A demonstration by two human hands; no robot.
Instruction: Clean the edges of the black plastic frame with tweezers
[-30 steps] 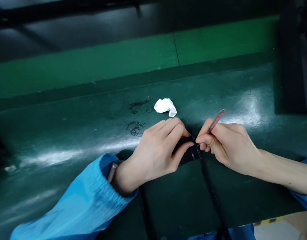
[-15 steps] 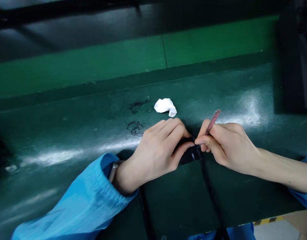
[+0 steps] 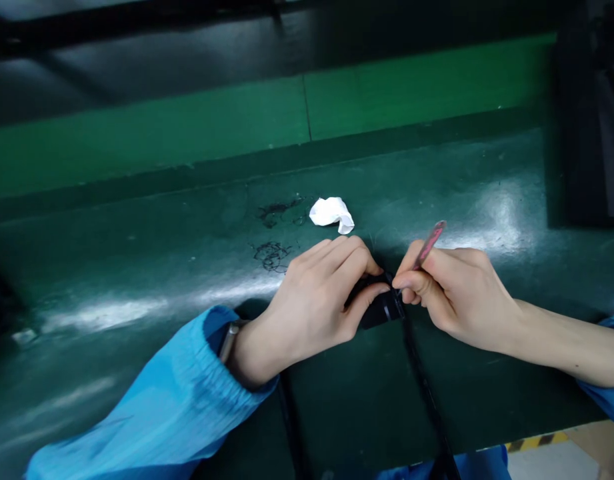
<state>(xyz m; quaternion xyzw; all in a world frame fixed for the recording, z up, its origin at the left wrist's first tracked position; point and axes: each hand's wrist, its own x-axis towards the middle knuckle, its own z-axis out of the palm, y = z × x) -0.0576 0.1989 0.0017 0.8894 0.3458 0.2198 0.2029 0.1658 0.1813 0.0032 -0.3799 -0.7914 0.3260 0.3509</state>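
Observation:
My left hand is closed, thumb and forefinger pinching a piece of black strap-like material against the table. A long black strap runs from that piece down to the table's near edge. Close by on the right, my right hand is closed round a slim, flat-ended tool with pinkish marks, perhaps tweezers. Its upper end sticks out above the forefinger. The working tip is hidden by the fingers at the strap's edge, so I cannot tell what it touches.
Crumpled white paper or cloth lies beyond my left hand on the green table. Loose black threads lie beside it. Another black strap runs below my left wrist. A dark object stands at the far right.
My right hand and the tool have shifted very slightly to the right. My left hand keeps its pinch on the black piece, almost unmoved.

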